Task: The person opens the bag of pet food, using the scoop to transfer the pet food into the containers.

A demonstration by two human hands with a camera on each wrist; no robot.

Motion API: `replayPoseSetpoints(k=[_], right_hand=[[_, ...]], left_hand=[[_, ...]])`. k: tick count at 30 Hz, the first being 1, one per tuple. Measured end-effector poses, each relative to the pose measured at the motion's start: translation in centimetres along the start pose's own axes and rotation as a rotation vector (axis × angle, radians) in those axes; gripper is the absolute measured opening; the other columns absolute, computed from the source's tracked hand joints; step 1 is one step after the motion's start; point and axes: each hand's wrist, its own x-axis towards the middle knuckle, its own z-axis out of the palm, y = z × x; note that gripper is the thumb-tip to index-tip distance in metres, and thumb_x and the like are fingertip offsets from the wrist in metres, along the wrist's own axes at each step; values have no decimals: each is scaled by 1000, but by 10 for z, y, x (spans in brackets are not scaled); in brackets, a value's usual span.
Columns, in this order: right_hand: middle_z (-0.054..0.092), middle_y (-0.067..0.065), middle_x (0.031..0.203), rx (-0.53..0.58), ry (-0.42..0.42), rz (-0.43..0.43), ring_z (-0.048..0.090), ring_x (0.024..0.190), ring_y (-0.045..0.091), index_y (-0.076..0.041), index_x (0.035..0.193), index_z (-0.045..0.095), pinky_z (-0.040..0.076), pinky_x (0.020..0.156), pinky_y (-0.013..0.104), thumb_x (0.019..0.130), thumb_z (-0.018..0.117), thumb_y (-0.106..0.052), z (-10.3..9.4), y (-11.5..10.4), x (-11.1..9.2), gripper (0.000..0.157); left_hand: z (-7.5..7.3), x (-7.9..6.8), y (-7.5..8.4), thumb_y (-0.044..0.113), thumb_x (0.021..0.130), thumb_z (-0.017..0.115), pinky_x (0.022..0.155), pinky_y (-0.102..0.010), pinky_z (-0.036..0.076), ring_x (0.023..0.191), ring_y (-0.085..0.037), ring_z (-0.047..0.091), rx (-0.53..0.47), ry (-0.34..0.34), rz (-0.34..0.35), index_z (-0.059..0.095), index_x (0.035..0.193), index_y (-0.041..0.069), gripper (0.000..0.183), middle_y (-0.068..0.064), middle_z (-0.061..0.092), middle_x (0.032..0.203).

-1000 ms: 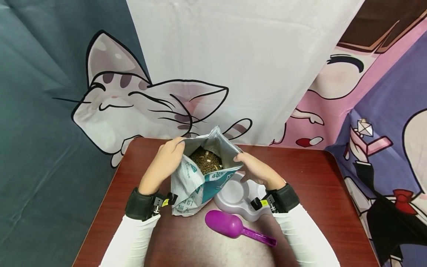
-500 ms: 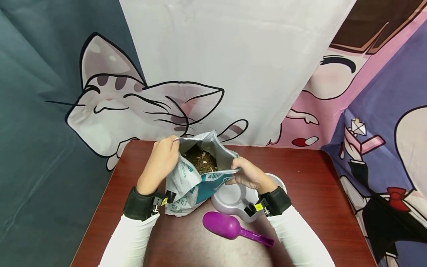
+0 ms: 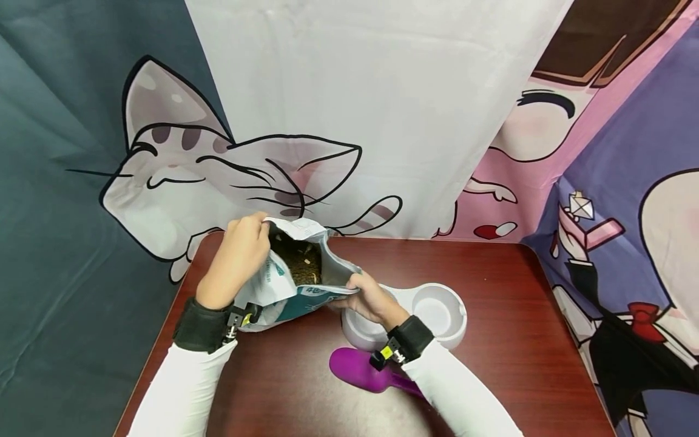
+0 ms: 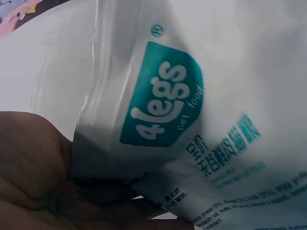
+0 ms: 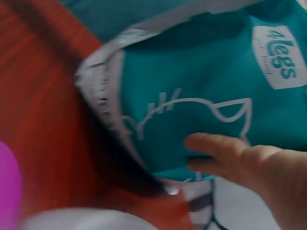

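In the head view, a teal-and-white pet food bag (image 3: 297,306) leans with its wide mouth facing up. Brown kibble (image 3: 303,264) shows inside. My left hand (image 3: 235,261) grips the left side of the rim; in the left wrist view its fingers go behind the white side panel (image 4: 163,105). The right rim is pinched by my right hand (image 3: 374,301), thumb over the edge, with fingers against the teal front (image 5: 192,62). A white double bowl (image 3: 401,295) stands under and beside my right hand. Whether the bag's base touches the table cannot be told.
A purple scoop (image 3: 357,369) lies in front of the bowl, its handle partly under the right forearm. The red-brown wooden table (image 3: 508,340) ends at the back against a printed cloth backdrop (image 3: 382,121).
Both hands have carried the bag to the left, away from the double bowl, and tilted it. More of the bowl now shows, and the right forearm has come over the scoop's handle.
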Motion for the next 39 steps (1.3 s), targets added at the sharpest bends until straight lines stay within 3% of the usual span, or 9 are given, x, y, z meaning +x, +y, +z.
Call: replayPoseSetpoints(k=[7,12,15,21,26,28,30,34,39], right_hand=[[22,30,162,36,24,-39,33,142,40,-8,165,11,25,118,68,75,39,-11,18,34,21,94],[23,30,159,65,11,-70,40,136,35,-8,164,14,32,116,59,75,38,-9,25,50,28,92],[23,32,157,70,16,-83,42,135,37,-7,164,14,33,116,58,75,38,-8,28,54,29,93],[13,37,163,84,13,-79,29,144,47,-4,164,7,24,122,63,76,37,-7,31,54,26,93],[32,39,151,-26,96,-59,56,124,29,8,157,16,47,109,41,81,40,-10,34,50,19,82],[36,40,148,-80,116,-47,61,116,22,11,154,19,51,102,34,85,42,-12,35,47,15,76],[34,40,152,-115,114,-41,61,121,26,6,158,17,50,103,32,90,44,-15,34,44,10,76],[18,30,167,-208,66,-89,35,148,43,-4,165,7,35,120,42,96,41,-19,27,34,0,79],[0,26,172,-256,5,-125,11,156,49,-4,165,-5,16,125,62,99,33,-22,10,17,-17,79]], left_hand=[[-7,0,-12,5,106,42,68,-53,49,75,-38,63,63,35,14,66,120,-8,31,-28,67,86],[-7,-2,-17,7,107,42,71,-55,52,80,-41,66,52,12,17,61,135,-8,37,-32,70,100],[-3,-5,-20,8,107,41,88,-62,53,107,-49,66,40,-28,36,56,140,-8,40,-34,66,124],[2,-15,-24,0,95,44,115,-64,36,144,-49,40,-12,-180,81,29,156,-7,64,-33,39,157],[4,-21,-24,-3,88,46,116,-64,34,148,-45,36,-48,-246,119,22,160,-3,75,-29,32,162],[5,-22,-25,-3,89,46,115,-65,35,147,-45,37,-38,-252,133,23,160,-2,74,-28,33,162],[5,-23,-25,-2,90,46,115,-65,34,148,-44,36,-33,-257,139,23,160,-1,74,-27,32,162],[6,-24,-28,-1,91,44,117,-64,33,150,-42,34,-44,-261,134,22,162,1,74,-26,31,164],[8,-27,-33,0,93,42,118,-62,32,150,-39,35,-75,-249,124,23,162,4,72,-23,32,165]])
